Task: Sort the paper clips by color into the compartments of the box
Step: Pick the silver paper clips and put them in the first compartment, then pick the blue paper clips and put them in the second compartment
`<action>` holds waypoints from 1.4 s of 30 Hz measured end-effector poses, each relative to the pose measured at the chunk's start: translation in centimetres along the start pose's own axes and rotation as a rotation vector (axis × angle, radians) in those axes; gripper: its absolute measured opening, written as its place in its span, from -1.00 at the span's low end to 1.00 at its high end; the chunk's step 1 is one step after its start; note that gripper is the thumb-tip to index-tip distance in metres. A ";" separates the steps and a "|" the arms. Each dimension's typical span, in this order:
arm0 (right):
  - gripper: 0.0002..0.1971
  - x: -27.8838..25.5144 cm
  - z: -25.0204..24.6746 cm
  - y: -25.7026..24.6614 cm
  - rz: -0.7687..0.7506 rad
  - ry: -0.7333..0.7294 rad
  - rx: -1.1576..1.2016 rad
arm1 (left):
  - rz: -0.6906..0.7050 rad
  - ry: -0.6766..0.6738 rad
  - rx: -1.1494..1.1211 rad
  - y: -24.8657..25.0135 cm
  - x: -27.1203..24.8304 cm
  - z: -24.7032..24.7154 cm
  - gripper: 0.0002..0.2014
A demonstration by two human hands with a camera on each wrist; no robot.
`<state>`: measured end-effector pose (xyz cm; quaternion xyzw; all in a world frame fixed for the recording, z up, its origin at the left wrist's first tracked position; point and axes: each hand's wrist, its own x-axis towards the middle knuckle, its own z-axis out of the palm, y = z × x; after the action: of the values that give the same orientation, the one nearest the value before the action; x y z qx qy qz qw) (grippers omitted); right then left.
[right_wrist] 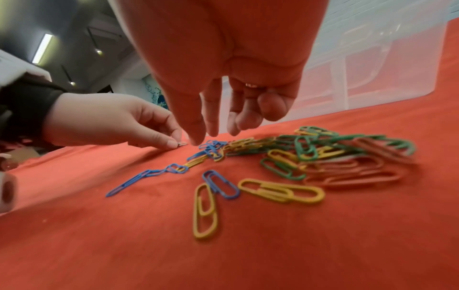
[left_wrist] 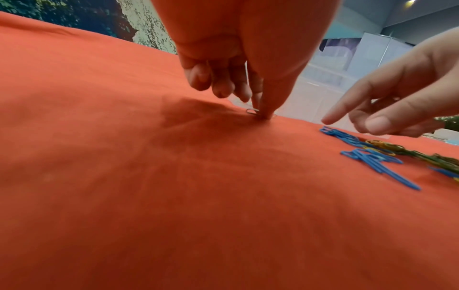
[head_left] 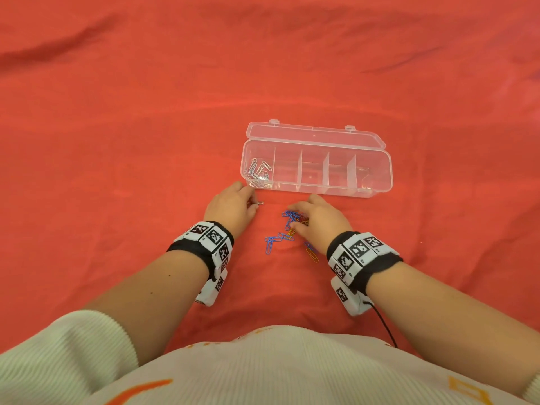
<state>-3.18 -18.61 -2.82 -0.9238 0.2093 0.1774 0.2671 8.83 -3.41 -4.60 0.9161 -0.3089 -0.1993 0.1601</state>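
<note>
A clear plastic box (head_left: pixel 377 182) lies on the red cloth with its lid folded back, and several silver paper clips (head_left: pixel 258 171) fill its leftmost compartment. My left hand (head_left: pixel 253 203) sits just in front of the box's left end. Its thumb and forefinger pinch a silver paper clip (left_wrist: pixel 252 111) that lies on the cloth. My right hand (right_wrist: pixel 208 137) hovers over a mixed pile of paper clips (right_wrist: pixel 310 157) in blue, yellow, green and red, its fingers loose and holding nothing. A few blue clips (head_left: pixel 271 241) trail towards me from the pile.
The box's other compartments (head_left: pixel 314 171) hold no clips that I can see. Red cloth (head_left: pixel 117 141) covers the whole surface, with wrinkles at the far left. Marker bands and cameras sit on both wrists, and a black cable (head_left: pixel 385 325) runs from the right one.
</note>
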 end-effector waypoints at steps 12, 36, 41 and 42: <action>-0.87 0.3 0.6 0.6 0.042 0.022 0.083 | 0.251 0.191 -0.148 4.0 -0.8 -2.8 -0.92; -0.81 -0.4 -0.9 1.0 0.099 0.091 0.274 | 0.103 0.270 -0.089 4.2 0.0 -3.5 -0.91; -0.90 0.9 -2.7 -0.5 0.104 0.207 0.498 | 0.239 -0.232 -0.126 2.1 -2.7 -0.6 -0.71; -0.91 1.3 -3.1 -0.8 0.113 0.226 0.556 | 0.224 -0.298 -0.150 1.7 -2.9 -0.3 -0.62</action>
<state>-0.97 -20.14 -0.60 -0.8161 0.3293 0.0239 0.4743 6.02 -2.84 -2.91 0.8218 -0.4136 -0.3360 0.2015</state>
